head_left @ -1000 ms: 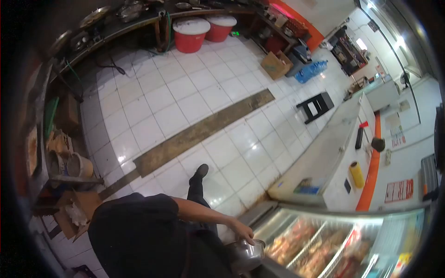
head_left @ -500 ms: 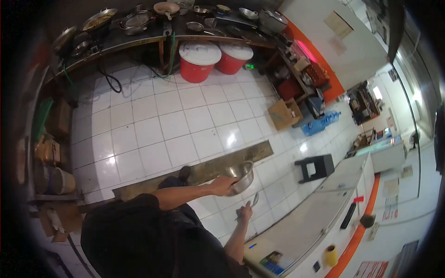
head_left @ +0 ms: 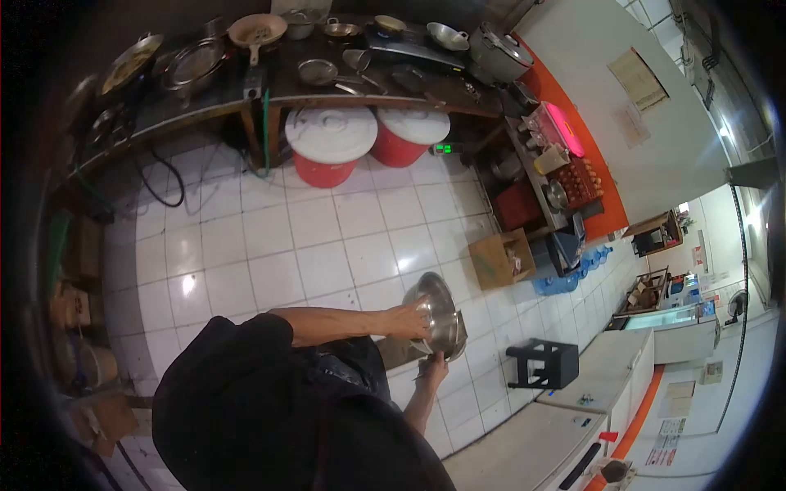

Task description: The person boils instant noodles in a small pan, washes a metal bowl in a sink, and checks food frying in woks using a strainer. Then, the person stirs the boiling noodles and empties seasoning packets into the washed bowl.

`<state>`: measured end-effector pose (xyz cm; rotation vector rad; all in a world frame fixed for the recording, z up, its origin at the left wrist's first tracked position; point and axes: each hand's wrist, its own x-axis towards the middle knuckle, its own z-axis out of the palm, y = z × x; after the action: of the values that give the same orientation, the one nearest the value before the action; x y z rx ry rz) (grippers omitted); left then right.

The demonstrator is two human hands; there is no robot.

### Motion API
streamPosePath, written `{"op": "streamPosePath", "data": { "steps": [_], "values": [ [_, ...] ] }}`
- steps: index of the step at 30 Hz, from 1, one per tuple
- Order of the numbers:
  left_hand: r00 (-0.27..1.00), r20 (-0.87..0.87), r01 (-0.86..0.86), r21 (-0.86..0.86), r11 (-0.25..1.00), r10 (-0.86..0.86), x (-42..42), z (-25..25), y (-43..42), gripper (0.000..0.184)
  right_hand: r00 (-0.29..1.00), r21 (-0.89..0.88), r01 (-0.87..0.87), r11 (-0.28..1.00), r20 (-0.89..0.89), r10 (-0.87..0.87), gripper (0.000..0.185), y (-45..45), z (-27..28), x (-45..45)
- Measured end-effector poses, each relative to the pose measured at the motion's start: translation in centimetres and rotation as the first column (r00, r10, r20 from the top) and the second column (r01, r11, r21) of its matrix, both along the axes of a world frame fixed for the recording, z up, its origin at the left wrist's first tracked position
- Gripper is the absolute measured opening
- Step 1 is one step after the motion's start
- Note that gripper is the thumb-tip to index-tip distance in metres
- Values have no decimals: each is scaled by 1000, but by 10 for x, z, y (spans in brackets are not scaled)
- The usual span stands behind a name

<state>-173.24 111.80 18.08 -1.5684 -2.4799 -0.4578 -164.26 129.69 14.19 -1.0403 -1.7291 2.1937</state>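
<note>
A shiny metal bowl (head_left: 444, 321) is tilted in front of my body, above the tiled floor. My left hand (head_left: 408, 320) is closed on its near rim, fingers reaching over the edge. At the bowl's lower end, my right hand (head_left: 436, 370) is closed round a thin metal utensil, seen only in part. The bowl hides most of that utensil, and its kind cannot be made out. The bowl's contents, if any, cannot be made out.
Pans and strainers cover a dark counter (head_left: 286, 88) at the top. Below stand red tubs with white lids (head_left: 332, 135). A cardboard box (head_left: 497, 260), a black stool (head_left: 547, 364) and a white chest freezer (head_left: 524, 442) are to the right.
My view has turned away from the freezers towards the counter. The bowl has moved from beside the glass-topped freezer to over the floor, and my right hand has come up to it.
</note>
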Motion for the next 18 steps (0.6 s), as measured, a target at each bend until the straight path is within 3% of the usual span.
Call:
{"op": "streamPosePath", "data": {
  "steps": [2,4,5,6,7,8,10,11,12,13,14,15,16,18],
  "values": [
    [1000,28,0,-97,995,3,-62,-7,1,24,993,-78,52,996,-106,-60,25,2,-21,-57],
    [997,77,12,-246,969,7,-123,-9,-5,30,997,78,-69,995,23,68,32,9,-36,-115],
    [997,75,6,-250,968,14,-156,-19,-10,30,980,102,24,995,195,-44,32,-20,12,-156],
    [986,108,-119,-64,991,126,-183,-29,-11,34,975,387,-191,902,184,127,33,-4,-19,-192],
    [960,156,-249,112,962,231,-210,-40,-16,39,993,219,-118,969,51,109,37,8,-48,-230],
    [889,324,-374,109,921,322,-234,-33,-31,47,996,32,-59,998,-69,61,44,8,-54,-270],
    [765,404,-496,-127,859,501,-288,-35,-68,45,963,378,-158,912,-147,228,37,-14,-21,-350],
    [674,465,-648,2,761,573,-304,-37,-90,43,976,63,-149,987,-153,157,37,-10,-21,-389],
    [560,563,-769,81,634,608,-320,-37,-116,41,952,63,-211,975,-215,220,39,-9,-19,-431],
    [448,597,-853,63,518,666,-339,-36,-141,41,927,10,-269,963,-269,262,53,-3,-30,-480],
    [339,631,-913,42,405,698,-354,-40,-168,40,941,64,-224,973,-246,233,54,-1,-37,-529],
    [205,682,-964,17,265,702,-364,-56,-195,41,916,116,-316,942,-222,335,55,-11,-10,-569],
    [85,640,-989,-41,145,763,-372,-84,-221,42,930,152,-269,951,-215,298,59,-21,-5,-611],
    [-110,599,-993,-97,-64,793,-376,-124,-269,42,827,248,-357,901,-365,428,63,-48,23,-688]
  ]
}}
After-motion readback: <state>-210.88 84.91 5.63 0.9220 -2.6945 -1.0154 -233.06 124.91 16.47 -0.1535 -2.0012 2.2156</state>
